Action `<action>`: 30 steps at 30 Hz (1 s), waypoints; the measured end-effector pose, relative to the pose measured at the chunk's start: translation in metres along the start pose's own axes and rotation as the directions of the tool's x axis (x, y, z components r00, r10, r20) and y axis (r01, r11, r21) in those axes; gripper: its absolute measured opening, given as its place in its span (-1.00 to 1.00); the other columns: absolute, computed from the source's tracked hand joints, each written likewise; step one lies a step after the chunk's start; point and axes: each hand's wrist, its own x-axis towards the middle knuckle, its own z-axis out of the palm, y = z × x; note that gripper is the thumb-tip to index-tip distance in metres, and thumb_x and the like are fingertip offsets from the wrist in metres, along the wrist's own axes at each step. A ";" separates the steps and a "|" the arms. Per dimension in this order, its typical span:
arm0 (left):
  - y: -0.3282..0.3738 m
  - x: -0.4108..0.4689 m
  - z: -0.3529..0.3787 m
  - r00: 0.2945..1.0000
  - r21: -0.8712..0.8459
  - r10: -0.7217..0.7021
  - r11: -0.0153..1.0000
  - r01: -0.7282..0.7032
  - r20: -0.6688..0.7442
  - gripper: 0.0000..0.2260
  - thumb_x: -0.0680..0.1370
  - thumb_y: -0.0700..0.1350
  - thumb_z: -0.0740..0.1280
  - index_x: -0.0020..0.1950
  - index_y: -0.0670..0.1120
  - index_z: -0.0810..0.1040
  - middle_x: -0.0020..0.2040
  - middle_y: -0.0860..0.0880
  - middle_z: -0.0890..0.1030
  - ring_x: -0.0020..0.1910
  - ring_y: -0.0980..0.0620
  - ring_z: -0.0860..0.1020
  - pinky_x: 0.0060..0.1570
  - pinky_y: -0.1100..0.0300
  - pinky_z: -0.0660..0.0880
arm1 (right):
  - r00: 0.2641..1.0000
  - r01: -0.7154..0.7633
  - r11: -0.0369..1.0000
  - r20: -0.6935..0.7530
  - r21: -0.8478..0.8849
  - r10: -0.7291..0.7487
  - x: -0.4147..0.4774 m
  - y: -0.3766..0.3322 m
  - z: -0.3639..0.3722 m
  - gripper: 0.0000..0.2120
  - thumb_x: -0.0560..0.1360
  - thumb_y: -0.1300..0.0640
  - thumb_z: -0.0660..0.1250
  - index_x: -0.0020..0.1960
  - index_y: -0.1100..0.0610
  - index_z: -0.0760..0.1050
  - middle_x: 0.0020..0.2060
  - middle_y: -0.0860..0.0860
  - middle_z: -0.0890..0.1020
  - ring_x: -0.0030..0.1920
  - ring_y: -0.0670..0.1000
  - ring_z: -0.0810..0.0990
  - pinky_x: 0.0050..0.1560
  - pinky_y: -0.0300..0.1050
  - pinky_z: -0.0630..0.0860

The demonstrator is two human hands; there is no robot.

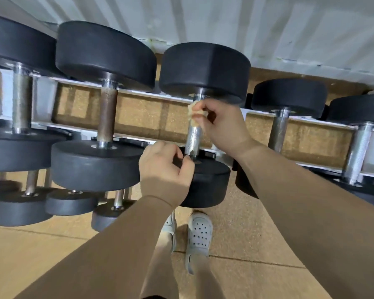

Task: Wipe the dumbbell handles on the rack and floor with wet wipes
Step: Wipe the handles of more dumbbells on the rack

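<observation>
Dumbbell handle (194,137) | right hand (220,126) pinches wipe (195,111); left hand (164,167) grips lower weight (209,180)

The top of the knurled steel handle (193,137) at centre is hidden by a crumpled beige wipe (195,112) and the right hand (221,128). The black round-headed dumbbell (17,44) at far left is cropped by the edge.

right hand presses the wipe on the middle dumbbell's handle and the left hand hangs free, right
Not free: the head view shows the left hand gripping that dumbbell's near weight. The right hand does press the wipe on the handle.
</observation>
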 end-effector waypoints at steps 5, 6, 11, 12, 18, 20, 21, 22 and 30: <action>-0.001 0.000 0.004 1.000 0.008 -0.003 1.000 0.003 -0.008 -0.75 0.44 0.07 0.19 -0.26 -0.10 0.48 -0.28 0.06 0.42 -0.18 -0.05 0.40 -0.10 0.08 0.30 | 0.989 0.147 0.979 -0.009 -0.144 -0.150 -0.008 0.008 0.001 -0.94 0.51 0.15 0.44 -0.06 0.11 0.68 -0.18 0.02 0.66 -0.19 -0.04 0.55 -0.10 -0.18 0.49; -0.002 0.000 0.004 1.000 0.008 -0.003 1.000 0.003 -0.015 -0.75 0.43 0.06 0.20 -0.26 -0.10 0.49 -0.28 0.06 0.42 -0.18 -0.04 0.40 -0.10 0.08 0.31 | 0.986 0.159 0.973 0.083 -0.165 -0.147 -0.014 0.007 0.001 -0.91 0.54 0.13 0.41 -0.09 0.12 0.67 -0.24 0.03 0.65 -0.24 -0.05 0.52 -0.15 -0.15 0.49; -0.001 -0.002 0.004 0.999 0.010 0.033 0.999 -0.032 -0.040 -0.77 0.44 0.03 0.21 -0.30 -0.10 0.46 -0.32 0.05 0.41 -0.23 -0.04 0.38 -0.13 0.08 0.30 | 0.921 0.264 0.931 0.354 -0.252 -0.165 -0.021 -0.003 -0.002 -0.83 0.58 0.06 0.34 -0.19 -0.03 0.58 -0.37 -0.08 0.53 -0.35 0.00 0.45 -0.28 -0.14 0.33; -0.001 -0.002 0.004 0.999 0.007 0.030 1.000 -0.030 -0.042 -0.78 0.44 0.03 0.21 -0.30 -0.09 0.45 -0.32 0.06 0.40 -0.23 -0.03 0.37 -0.13 0.09 0.29 | 0.930 0.279 0.918 0.318 -0.283 -0.184 -0.014 -0.005 0.000 -0.81 0.58 0.07 0.31 -0.20 -0.06 0.56 -0.36 -0.07 0.56 -0.36 0.02 0.48 -0.27 -0.12 0.41; -0.003 0.000 0.006 0.998 -0.016 0.024 1.000 -0.025 -0.051 -0.83 0.44 0.03 0.22 -0.30 -0.02 0.40 -0.33 0.15 0.34 -0.21 0.03 0.34 -0.12 0.16 0.22 | 0.991 0.085 0.972 0.121 -0.218 -0.059 0.016 -0.010 0.001 -0.64 0.56 0.10 0.21 0.29 -0.04 0.60 -0.01 -0.03 0.73 0.03 0.04 0.69 0.13 0.00 0.59; -0.003 -0.001 0.006 0.999 -0.010 0.019 1.000 -0.019 -0.051 -0.82 0.43 0.04 0.22 -0.30 -0.02 0.41 -0.33 0.15 0.34 -0.21 0.03 0.34 -0.11 0.16 0.23 | 0.985 0.096 0.980 0.155 -0.176 -0.069 0.001 -0.012 -0.007 -0.71 0.60 0.13 0.27 0.27 0.01 0.62 0.03 -0.04 0.73 0.03 -0.04 0.70 0.15 -0.06 0.60; -0.003 -0.001 0.006 0.999 -0.003 0.017 1.000 -0.017 -0.048 -0.81 0.43 0.04 0.22 -0.30 -0.04 0.42 -0.33 0.15 0.34 -0.21 0.02 0.34 -0.11 0.15 0.23 | 0.980 0.098 0.983 0.189 -0.157 -0.067 -0.010 -0.010 -0.009 -0.74 0.61 0.11 0.30 0.26 0.01 0.63 0.05 -0.03 0.73 0.02 -0.05 0.70 0.15 -0.09 0.59; -0.003 0.000 0.006 0.999 0.001 0.018 1.000 -0.018 -0.047 -0.80 0.43 0.04 0.22 -0.30 -0.05 0.43 -0.33 0.14 0.34 -0.22 0.01 0.34 -0.12 0.14 0.24 | 0.968 0.112 0.981 0.241 -0.158 -0.072 -0.021 -0.010 -0.010 -0.76 0.62 0.07 0.31 0.25 -0.01 0.64 0.04 -0.01 0.73 -0.02 -0.03 0.70 0.13 -0.08 0.59; -0.004 0.000 0.007 0.998 0.001 0.009 1.000 -0.009 -0.054 -0.79 0.42 0.03 0.23 -0.28 -0.09 0.48 -0.31 0.09 0.40 -0.20 -0.01 0.37 -0.10 0.15 0.26 | 0.987 0.124 0.989 0.108 -0.077 -0.115 0.007 -0.006 -0.007 -0.84 0.56 0.16 0.38 0.05 0.00 0.72 -0.03 -0.07 0.74 -0.04 -0.09 0.69 0.07 -0.01 0.62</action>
